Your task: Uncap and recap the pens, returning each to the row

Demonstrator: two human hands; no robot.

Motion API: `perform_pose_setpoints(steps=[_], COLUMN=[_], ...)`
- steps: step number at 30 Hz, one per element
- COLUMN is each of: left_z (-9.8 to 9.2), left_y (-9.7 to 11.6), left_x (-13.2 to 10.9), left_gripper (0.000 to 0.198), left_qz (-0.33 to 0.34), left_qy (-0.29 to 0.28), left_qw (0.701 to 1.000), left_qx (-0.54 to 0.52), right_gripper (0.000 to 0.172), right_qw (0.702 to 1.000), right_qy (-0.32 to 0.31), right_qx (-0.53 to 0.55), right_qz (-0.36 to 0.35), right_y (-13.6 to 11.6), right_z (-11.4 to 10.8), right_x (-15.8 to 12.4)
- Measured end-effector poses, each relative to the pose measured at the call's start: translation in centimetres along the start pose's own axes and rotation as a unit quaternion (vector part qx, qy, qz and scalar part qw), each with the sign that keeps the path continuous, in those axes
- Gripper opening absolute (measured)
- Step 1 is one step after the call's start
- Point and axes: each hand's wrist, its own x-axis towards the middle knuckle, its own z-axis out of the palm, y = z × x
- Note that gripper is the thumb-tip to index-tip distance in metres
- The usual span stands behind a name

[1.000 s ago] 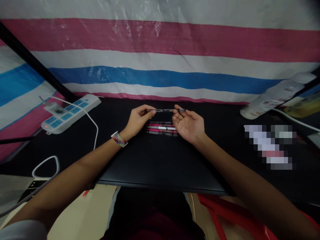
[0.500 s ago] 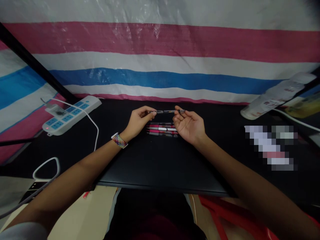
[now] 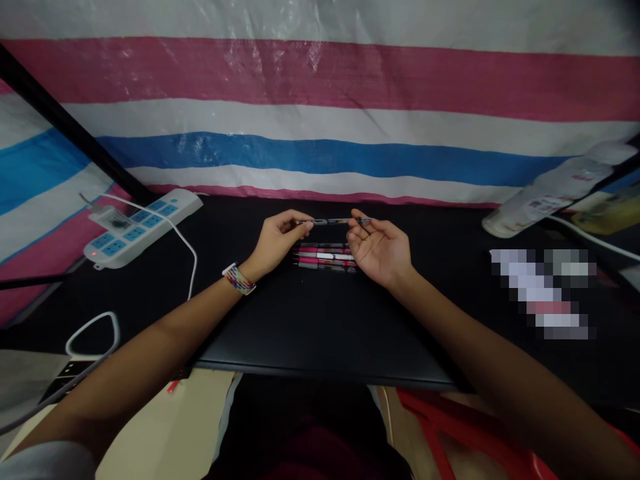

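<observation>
The left hand (image 3: 280, 241) pinched one end of one pen (image 3: 336, 221) over the table (image 3: 320, 320); the right hand (image 3: 383, 253) touched the other, grip unclear. At least four more pens (image 3: 323, 256) lay between.

- slim black-and-grey plastic pen (image 3: 337, 221), sideways and pretty much level left to right, pinched at both ends, just past the far side of the others
- bunch of slim pink, white, grey and dark plastic pens (image 3: 327, 256), lying side by side on the black tabletop (image 3: 320, 320), also pointing left-right, some right ends kinda hidden
</observation>
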Motion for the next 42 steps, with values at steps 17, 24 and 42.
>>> perform_pose_setpoints(steps=[17, 24, 42], left_z=[-0.2, -0.2, -1.1], left_y=[0.0, -0.2, -0.2], left_x=[0.0, 0.0, 0.1], left_gripper=[0.016, 0.017, 0.012], left_qz=[0.002, -0.002, 0.052], left_qy=[-0.013, -0.014, -0.078], left_qw=[1.000, 1.000, 0.958], left_qx=[0.015, 0.011, 0.273], right_gripper=[0.034, 0.039, 0.024], right_qw=[0.992, 0.979, 0.660], right_qy=[0.004, -0.020, -0.044], right_qx=[-0.121, -0.187, -0.691], right_qz=[-0.042, -0.078, -0.292], right_y=[0.2, 0.1, -0.1], right_z=[-0.3, -0.7, -3.1], right_x=[0.2, 0.5, 1.6])
